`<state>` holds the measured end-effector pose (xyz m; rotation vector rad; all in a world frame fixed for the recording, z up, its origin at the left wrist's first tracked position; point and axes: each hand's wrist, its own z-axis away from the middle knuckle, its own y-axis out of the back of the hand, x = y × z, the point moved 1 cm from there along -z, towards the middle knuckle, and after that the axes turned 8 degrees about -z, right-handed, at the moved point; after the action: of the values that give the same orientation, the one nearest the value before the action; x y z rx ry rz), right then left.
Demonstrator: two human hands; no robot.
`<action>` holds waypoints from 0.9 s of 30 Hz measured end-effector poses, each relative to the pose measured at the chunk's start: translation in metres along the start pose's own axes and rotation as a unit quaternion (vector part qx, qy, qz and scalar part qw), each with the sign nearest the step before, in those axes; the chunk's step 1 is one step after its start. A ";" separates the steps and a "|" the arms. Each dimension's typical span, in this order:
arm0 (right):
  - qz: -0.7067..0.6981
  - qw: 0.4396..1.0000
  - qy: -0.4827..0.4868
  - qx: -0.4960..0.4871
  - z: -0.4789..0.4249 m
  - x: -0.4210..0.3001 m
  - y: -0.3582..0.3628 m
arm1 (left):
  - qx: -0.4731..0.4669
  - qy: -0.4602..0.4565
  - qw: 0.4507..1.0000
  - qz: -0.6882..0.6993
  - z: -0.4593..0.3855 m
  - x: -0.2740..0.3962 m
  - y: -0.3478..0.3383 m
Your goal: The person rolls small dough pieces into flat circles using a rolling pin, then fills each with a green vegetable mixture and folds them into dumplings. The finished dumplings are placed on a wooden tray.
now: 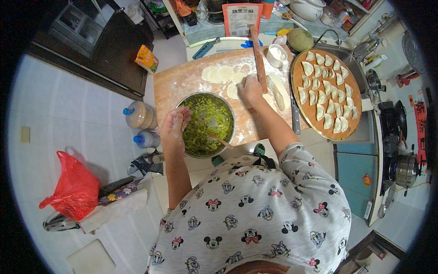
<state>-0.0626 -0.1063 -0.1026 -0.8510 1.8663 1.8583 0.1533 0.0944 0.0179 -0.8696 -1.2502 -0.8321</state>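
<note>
My left hand (176, 122) is cupped with its palm turned up, beside the left rim of a steel bowl (234, 125); nothing shows in it. Chopped green filling (205, 120) lies in the bowl, and a pair of chopsticks (220, 140) leans out over the near rim. On the floured wooden board (171, 82), my right hand (251, 90) reaches down at the round dough wrappers (232, 91); its fingertips are hidden. Right beside that hand lies a wooden rolling pin (258, 61). A dough roll (279, 92) rests to its right, and more wrappers (219, 74) overlap further left.
A round board (304, 114) at the right carries rows of folded dumplings (326, 87). Between the boards lies a knife (296, 120). Behind stand a white cup of flour (277, 56), a melon (300, 39) and a printed packet (241, 19). A pot (406, 169) sits at far right.
</note>
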 end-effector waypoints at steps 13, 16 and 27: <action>-0.072 0.994 -0.036 -0.070 -0.040 0.004 0.000 | -0.003 -0.010 1.000 0.010 0.003 -0.008 0.012; -0.155 0.988 0.017 0.011 -0.031 -0.024 0.007 | -0.011 0.026 0.998 0.058 0.004 -0.017 0.004; -0.237 0.915 0.279 -0.169 0.093 -0.141 0.045 | 0.111 0.050 0.926 0.356 -0.022 -0.049 0.002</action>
<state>-0.0008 0.0048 0.0169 -1.9274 1.4135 1.7465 0.1581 0.0784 -0.0335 -0.9873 -0.8183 -0.1429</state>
